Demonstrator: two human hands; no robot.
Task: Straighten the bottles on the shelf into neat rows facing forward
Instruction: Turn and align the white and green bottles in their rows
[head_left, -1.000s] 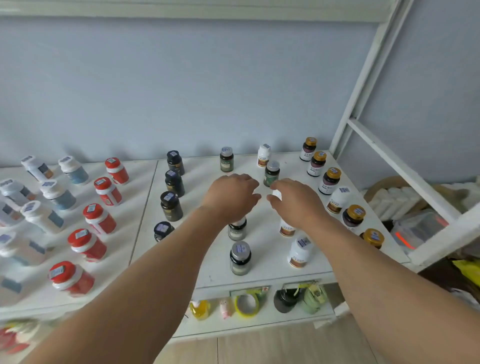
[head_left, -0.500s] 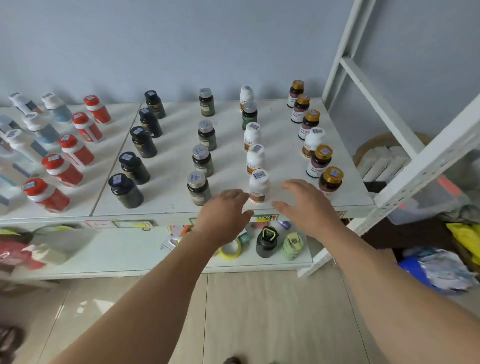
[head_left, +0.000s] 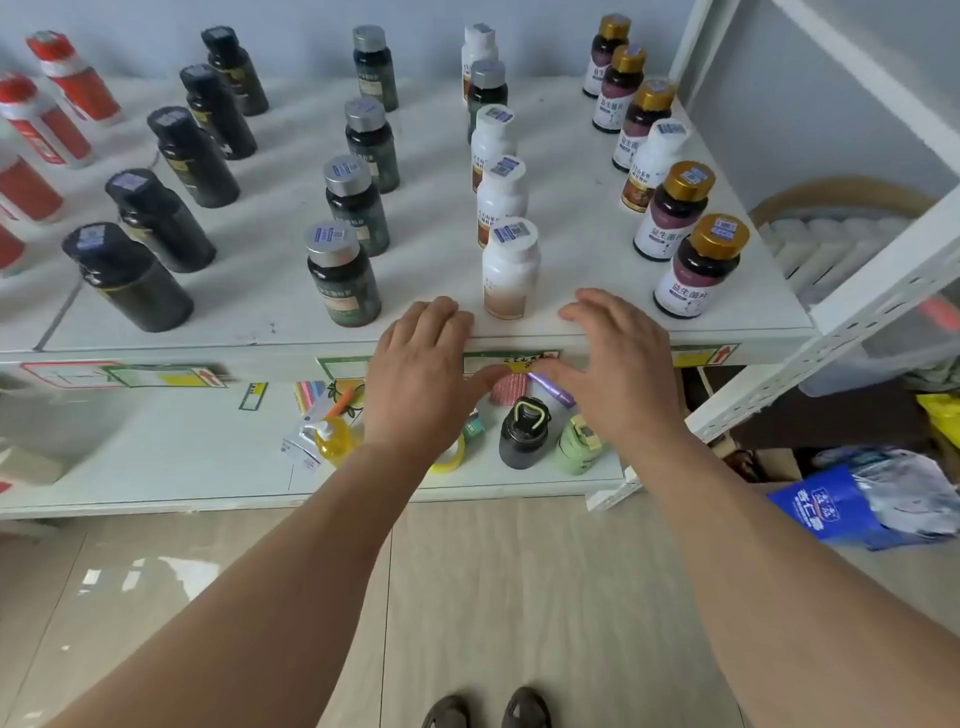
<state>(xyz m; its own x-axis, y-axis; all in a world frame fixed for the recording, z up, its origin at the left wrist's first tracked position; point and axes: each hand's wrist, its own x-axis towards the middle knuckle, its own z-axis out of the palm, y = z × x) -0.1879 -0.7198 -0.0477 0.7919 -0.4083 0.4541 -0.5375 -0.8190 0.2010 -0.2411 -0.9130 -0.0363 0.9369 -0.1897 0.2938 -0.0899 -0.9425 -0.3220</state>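
Shelf (head_left: 571, 249) white. Front bottle (head_left: 510, 270): white cap/body, brown-fade label. Silver-cap btls (head_left: 343, 275): dark green. Gold-cap btls (head_left: 698, 267): maroon, white labels. Left row (head_left: 130, 280) black; far-left btls (head_left: 47, 124) red w/ white bands.

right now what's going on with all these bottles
A person is tidying bottles on a white shelf. Both hands are open and hold nothing: the left hand and right hand flank the front white bottle at the shelf's front edge, not touching it. Most bottles stand upright in rows running front to back, but a dark silver-capped bottle sits in the white row and a white bottle among the gold-capped ones.
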